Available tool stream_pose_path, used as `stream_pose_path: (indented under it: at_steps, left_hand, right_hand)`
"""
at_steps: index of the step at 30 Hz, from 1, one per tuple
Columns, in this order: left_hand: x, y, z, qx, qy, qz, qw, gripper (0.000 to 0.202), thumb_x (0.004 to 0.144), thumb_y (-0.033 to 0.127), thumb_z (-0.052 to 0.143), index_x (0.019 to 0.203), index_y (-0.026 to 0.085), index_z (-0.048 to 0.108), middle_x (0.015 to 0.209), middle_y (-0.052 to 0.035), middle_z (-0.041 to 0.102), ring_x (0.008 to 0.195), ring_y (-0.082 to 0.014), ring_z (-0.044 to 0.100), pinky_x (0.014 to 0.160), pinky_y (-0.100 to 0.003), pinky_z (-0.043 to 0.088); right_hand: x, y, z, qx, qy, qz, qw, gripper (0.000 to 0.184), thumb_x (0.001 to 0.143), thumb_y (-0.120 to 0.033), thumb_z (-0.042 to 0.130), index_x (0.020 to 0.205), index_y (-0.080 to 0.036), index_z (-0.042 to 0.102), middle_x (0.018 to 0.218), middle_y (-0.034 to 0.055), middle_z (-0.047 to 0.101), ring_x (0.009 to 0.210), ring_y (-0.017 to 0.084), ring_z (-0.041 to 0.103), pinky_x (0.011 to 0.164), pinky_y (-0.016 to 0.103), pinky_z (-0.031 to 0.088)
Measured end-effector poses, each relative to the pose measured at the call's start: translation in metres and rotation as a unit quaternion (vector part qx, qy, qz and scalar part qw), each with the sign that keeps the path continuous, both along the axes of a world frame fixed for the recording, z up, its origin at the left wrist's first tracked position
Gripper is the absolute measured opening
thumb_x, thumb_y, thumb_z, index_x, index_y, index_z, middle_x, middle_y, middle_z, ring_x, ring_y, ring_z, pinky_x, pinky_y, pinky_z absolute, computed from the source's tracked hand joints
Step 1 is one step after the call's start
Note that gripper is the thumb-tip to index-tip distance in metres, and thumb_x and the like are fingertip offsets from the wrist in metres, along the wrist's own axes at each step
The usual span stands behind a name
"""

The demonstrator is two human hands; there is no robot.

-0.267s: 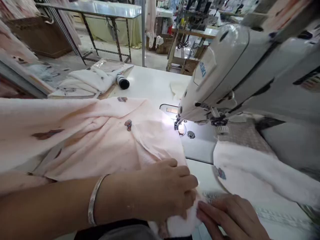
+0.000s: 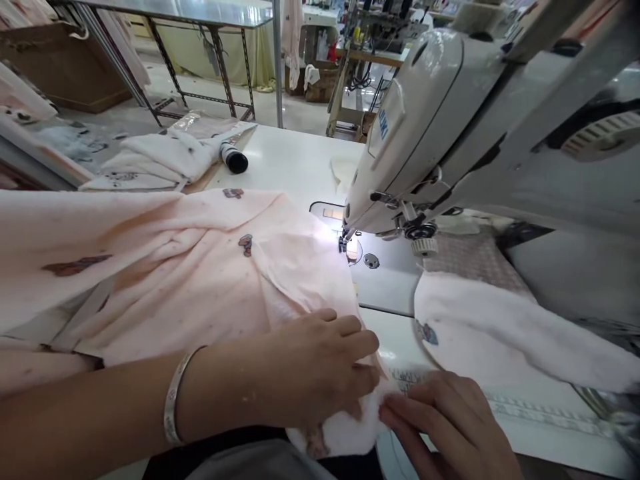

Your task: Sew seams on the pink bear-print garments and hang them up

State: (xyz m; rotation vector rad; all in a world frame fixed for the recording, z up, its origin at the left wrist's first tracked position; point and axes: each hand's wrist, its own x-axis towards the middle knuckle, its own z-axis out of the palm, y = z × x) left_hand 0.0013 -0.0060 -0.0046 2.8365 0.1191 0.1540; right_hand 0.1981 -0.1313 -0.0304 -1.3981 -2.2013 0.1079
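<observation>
A pale pink fleecy fabric piece (image 2: 200, 293) with small printed figures lies across the left of the table and runs up to the presser foot of a white sewing machine (image 2: 415, 127). My left hand (image 2: 320, 367), with a bracelet at the wrist, is closed on the fabric's near right edge, its fingers curled. Just right of it, my right hand (image 2: 445, 427) pinches the same edge between thumb and fingers. Lamp light falls on the cloth beside the needle (image 2: 343, 241).
Another pink fabric piece (image 2: 465, 327) lies right of the needle plate. A printed tape measure (image 2: 545, 410) runs along the table's near edge. Folded white cloth (image 2: 155, 157) and a dark-ended roll (image 2: 234, 159) sit at the far left. A metal-framed table (image 2: 200, 13) stands behind.
The whole view has shifted slightly, so the machine and cloth appear further left. Both hands keep their hold on the fabric edge, with little movement against it.
</observation>
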Motion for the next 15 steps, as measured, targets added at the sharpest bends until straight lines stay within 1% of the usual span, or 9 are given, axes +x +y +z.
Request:
stream_pose_path:
  at_steps: [2, 4, 7, 9, 11, 12, 13, 14, 15]
  left_hand:
    - [0.001, -0.001, -0.001, -0.004, 0.008, 0.003, 1.000, 0.034, 0.088, 0.046, 0.053, 0.103, 0.017, 0.060, 0.099, -0.0054, 0.051, 0.087, -0.0194, 0.046, 0.069, -0.034, 0.036]
    - [0.000, -0.001, -0.001, 0.000, 0.009, 0.011, 1.000, 0.031, 0.088, 0.043, 0.052, 0.104, 0.017, 0.059, 0.099, -0.0052, 0.051, 0.086, -0.0193, 0.047, 0.069, -0.034, 0.036]
    - [0.000, -0.003, -0.002, 0.012, 0.001, 0.016, 1.000, 0.032, 0.087, 0.044, 0.054, 0.104, 0.017, 0.059, 0.099, -0.0054, 0.052, 0.085, -0.0196, 0.047, 0.067, -0.034, 0.037]
    - [0.001, -0.004, 0.000, 0.011, 0.004, 0.012, 1.000, 0.037, 0.084, 0.049, 0.057, 0.101, 0.017, 0.059, 0.099, -0.0056, 0.053, 0.084, -0.0200, 0.048, 0.067, -0.034, 0.038]
    - [0.003, -0.004, 0.002, -0.008, 0.011, 0.026, 1.000, 0.032, 0.086, 0.046, 0.055, 0.098, 0.017, 0.059, 0.096, -0.0046, 0.055, 0.081, -0.0193, 0.050, 0.068, -0.033, 0.040]
    - [0.004, -0.003, 0.003, -0.023, 0.013, 0.052, 0.998, 0.027, 0.088, 0.042, 0.053, 0.097, 0.017, 0.058, 0.094, -0.0040, 0.056, 0.080, -0.0188, 0.051, 0.069, -0.033, 0.041]
    - [0.004, -0.002, 0.003, -0.034, 0.011, 0.094, 0.995, 0.022, 0.090, 0.038, 0.050, 0.097, 0.017, 0.057, 0.094, -0.0040, 0.057, 0.082, -0.0188, 0.052, 0.073, -0.034, 0.042]
    - [0.004, -0.001, 0.002, -0.035, 0.004, 0.147, 0.988, 0.020, 0.091, 0.034, 0.048, 0.098, 0.017, 0.056, 0.097, -0.0050, 0.058, 0.088, -0.0201, 0.054, 0.081, -0.038, 0.043]
    - [0.003, 0.001, 0.000, -0.025, -0.006, 0.203, 0.979, 0.020, 0.092, 0.033, 0.047, 0.100, 0.016, 0.055, 0.104, -0.0073, 0.059, 0.098, -0.0233, 0.054, 0.090, -0.045, 0.040]
  right_hand:
    - [0.001, 0.000, -0.001, 0.000, -0.001, 0.004, 1.000, 0.007, 0.084, -0.011, 0.059, 0.089, -0.015, 0.061, 0.071, 0.0015, 0.054, 0.069, 0.014, 0.045, 0.063, 0.030, 0.030]
    - [0.002, 0.000, -0.001, -0.006, -0.006, 0.003, 1.000, 0.009, 0.085, -0.012, 0.058, 0.092, -0.015, 0.062, 0.072, 0.0011, 0.054, 0.069, 0.014, 0.045, 0.064, 0.030, 0.030]
    - [0.003, 0.001, 0.000, -0.011, -0.004, 0.001, 1.000, 0.006, 0.086, -0.015, 0.056, 0.087, -0.017, 0.062, 0.071, 0.0003, 0.054, 0.068, 0.013, 0.045, 0.065, 0.030, 0.031]
    - [0.006, 0.003, 0.001, -0.008, -0.025, 0.009, 1.000, 0.010, 0.087, -0.017, 0.056, 0.095, -0.018, 0.062, 0.073, 0.0006, 0.055, 0.070, 0.014, 0.046, 0.067, 0.030, 0.031]
    - [0.009, 0.006, 0.001, -0.009, -0.070, 0.026, 0.997, 0.021, 0.087, -0.020, 0.056, 0.107, -0.017, 0.061, 0.077, 0.0019, 0.057, 0.072, 0.015, 0.048, 0.069, 0.031, 0.032]
    - [0.012, 0.007, 0.001, -0.010, -0.092, 0.038, 0.995, 0.025, 0.087, -0.021, 0.056, 0.111, -0.016, 0.060, 0.079, 0.0026, 0.057, 0.073, 0.015, 0.049, 0.069, 0.032, 0.032]
    - [0.014, 0.009, 0.001, -0.011, -0.108, 0.052, 0.993, 0.026, 0.088, -0.022, 0.056, 0.113, -0.016, 0.060, 0.079, 0.0031, 0.057, 0.073, 0.015, 0.050, 0.069, 0.032, 0.033]
    - [0.017, 0.011, 0.001, -0.005, -0.117, 0.065, 0.991, 0.026, 0.088, -0.022, 0.056, 0.112, -0.015, 0.061, 0.080, 0.0037, 0.058, 0.073, 0.015, 0.050, 0.069, 0.032, 0.034]
    - [0.019, 0.012, 0.001, 0.007, -0.119, 0.078, 0.990, 0.024, 0.088, -0.022, 0.056, 0.110, -0.015, 0.062, 0.082, 0.0045, 0.060, 0.075, 0.016, 0.052, 0.070, 0.033, 0.035]
